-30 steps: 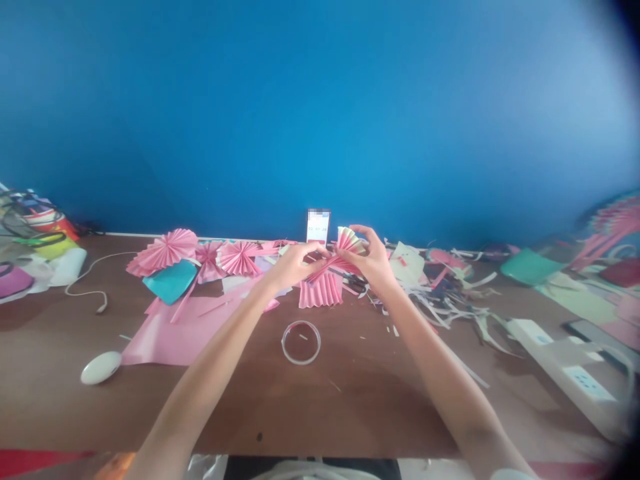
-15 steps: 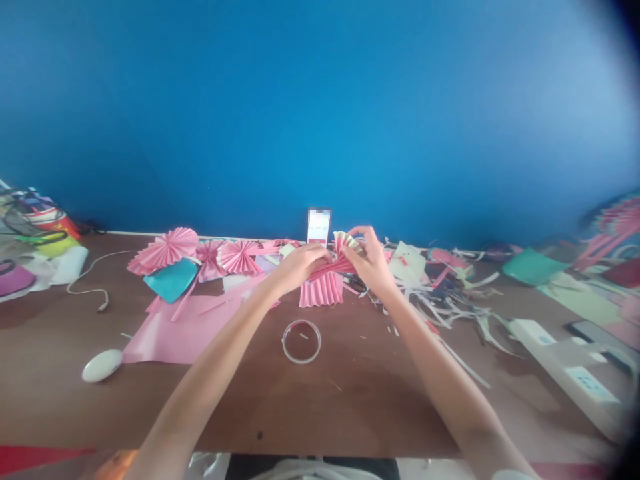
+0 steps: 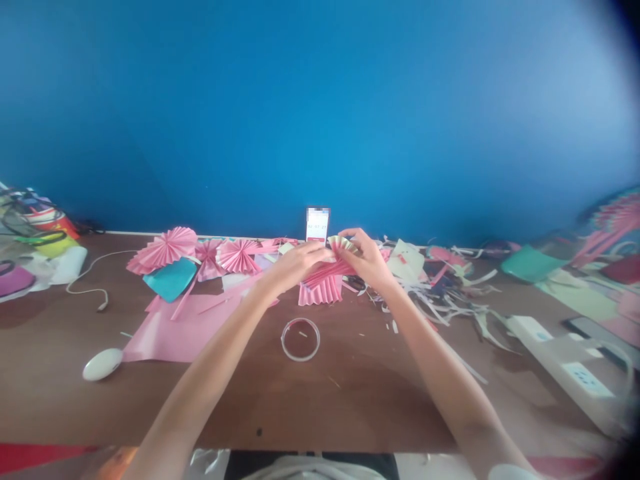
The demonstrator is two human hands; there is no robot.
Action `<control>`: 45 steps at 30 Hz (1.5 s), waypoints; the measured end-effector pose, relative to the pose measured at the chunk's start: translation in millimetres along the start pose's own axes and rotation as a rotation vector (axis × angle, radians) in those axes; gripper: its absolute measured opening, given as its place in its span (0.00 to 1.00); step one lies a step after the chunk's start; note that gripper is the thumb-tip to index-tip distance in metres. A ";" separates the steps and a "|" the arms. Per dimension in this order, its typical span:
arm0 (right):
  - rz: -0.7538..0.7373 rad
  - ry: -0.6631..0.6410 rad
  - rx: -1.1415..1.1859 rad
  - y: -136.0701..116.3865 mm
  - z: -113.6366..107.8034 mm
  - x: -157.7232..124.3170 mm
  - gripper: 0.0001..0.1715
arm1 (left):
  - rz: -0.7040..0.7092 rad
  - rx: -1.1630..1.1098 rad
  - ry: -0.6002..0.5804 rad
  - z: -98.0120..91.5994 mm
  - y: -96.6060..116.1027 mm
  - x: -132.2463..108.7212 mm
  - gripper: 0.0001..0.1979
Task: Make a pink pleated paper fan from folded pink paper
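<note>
Between my hands, above the far middle of the table, is a pink pleated paper fan with a pale yellow-green pleated part at its top. My left hand is closed on its left side. My right hand pinches it from the right, fingers bent over the pale pleats. Fingers cover part of the folds. Just below the hands, another pleated pink paper piece shows; I cannot tell whether it is joined to the held one. A roll of clear tape lies nearer me.
A lit phone stands against the blue wall. Pink paper fans, a teal piece and a pink sheet lie left, beside a white mouse. Paper scraps and a power strip are at right.
My right hand has shifted slightly left and down, and the pale pleats have moved left with it. The held pink pleats tilt a little more; both hands keep their hold.
</note>
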State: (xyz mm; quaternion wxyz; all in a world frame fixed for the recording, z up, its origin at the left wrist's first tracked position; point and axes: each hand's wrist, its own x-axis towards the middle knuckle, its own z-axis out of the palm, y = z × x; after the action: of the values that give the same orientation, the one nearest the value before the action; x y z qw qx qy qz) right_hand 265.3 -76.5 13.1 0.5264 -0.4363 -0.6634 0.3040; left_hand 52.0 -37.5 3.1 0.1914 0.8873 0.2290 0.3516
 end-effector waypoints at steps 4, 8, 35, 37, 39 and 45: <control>0.045 -0.073 -0.059 3.4 -3.2 1.9 0.20 | 0.069 0.170 -0.053 1.5 3.3 1.4 0.12; 0.068 0.001 -0.099 12.0 -2.8 3.9 0.23 | 0.060 0.254 -0.086 7.7 5.7 0.9 0.09; -0.035 0.037 -0.098 12.4 9.1 3.2 0.07 | -0.063 0.258 0.329 7.4 -5.8 2.4 0.20; -0.055 0.058 -0.149 10.5 11.1 1.6 0.08 | -0.032 0.272 0.338 7.0 -5.6 2.5 0.20; -0.068 0.072 -0.206 7.7 11.2 0.5 0.11 | 0.003 0.276 0.347 6.3 -6.7 2.3 0.20; -0.104 0.071 -0.168 -0.9 10.0 -3.6 0.11 | 0.063 0.296 0.348 4.4 -11.8 2.1 0.18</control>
State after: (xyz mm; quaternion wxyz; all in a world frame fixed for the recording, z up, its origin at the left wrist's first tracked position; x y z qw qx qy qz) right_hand 255.7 -79.5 9.7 0.5261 -0.4546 -0.6892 0.2039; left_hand 53.2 -27.4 -4.7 0.0057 0.8384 0.2798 0.4677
